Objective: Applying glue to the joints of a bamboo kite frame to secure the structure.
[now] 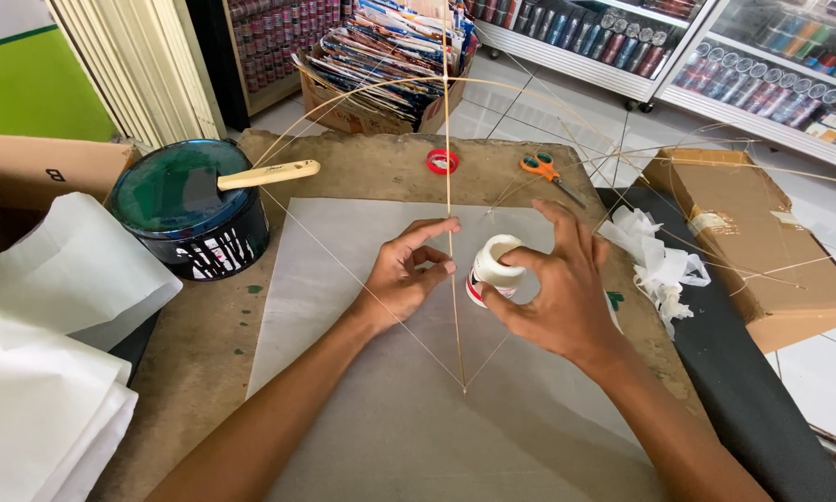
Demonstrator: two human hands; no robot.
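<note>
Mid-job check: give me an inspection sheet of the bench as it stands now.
Surface: brown board under a grey paper sheet.
Job's things: thin bamboo kite frame on the sheet; small white bottle.
Clutter: paint can with brush, red tape roll, orange scissors, white paper stacks, crumpled tissue.
Grippers: left hand beside the upright stick; right hand holds the bottle.
Cables: nothing seen.
Surroundings: cardboard boxes, shelves of cans, tiled floor.

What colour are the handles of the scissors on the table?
Orange, with a green inner trim; the scissors show best in the head view.
</note>
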